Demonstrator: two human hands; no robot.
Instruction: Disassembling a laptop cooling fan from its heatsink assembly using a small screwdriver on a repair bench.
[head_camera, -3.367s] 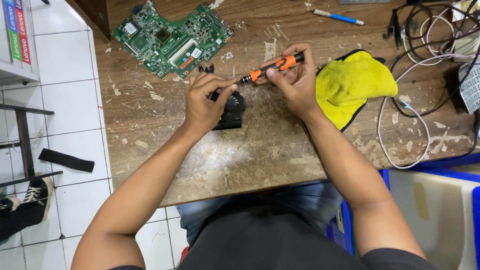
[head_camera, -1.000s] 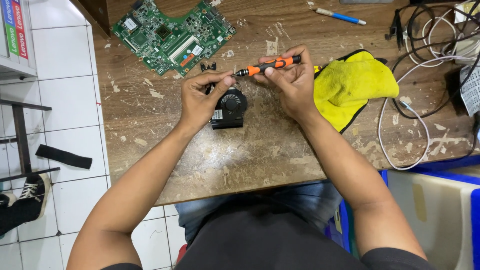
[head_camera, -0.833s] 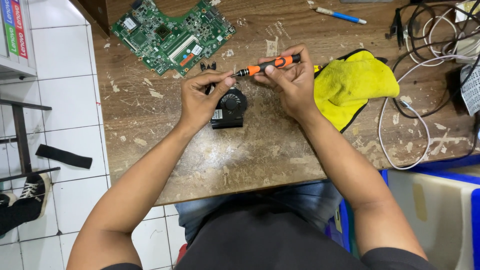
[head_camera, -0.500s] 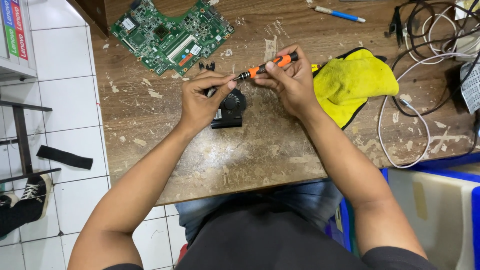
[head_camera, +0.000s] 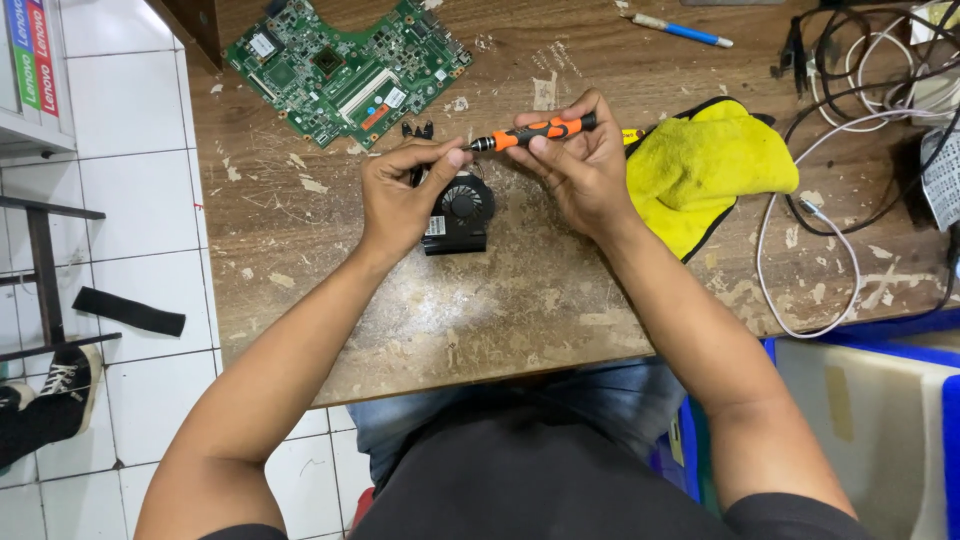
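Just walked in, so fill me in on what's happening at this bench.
A person sits at a worn wooden table. The right hand holds an orange-and-black screwdriver level, while the left hand pinches its tip. Just below the hands lies a small black cooling fan. A green circuit board lies behind, a yellow cloth to the right.

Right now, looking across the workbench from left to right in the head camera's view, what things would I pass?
Green circuit board → left hand → black fan → orange screwdriver → right hand → yellow cloth → white cable.
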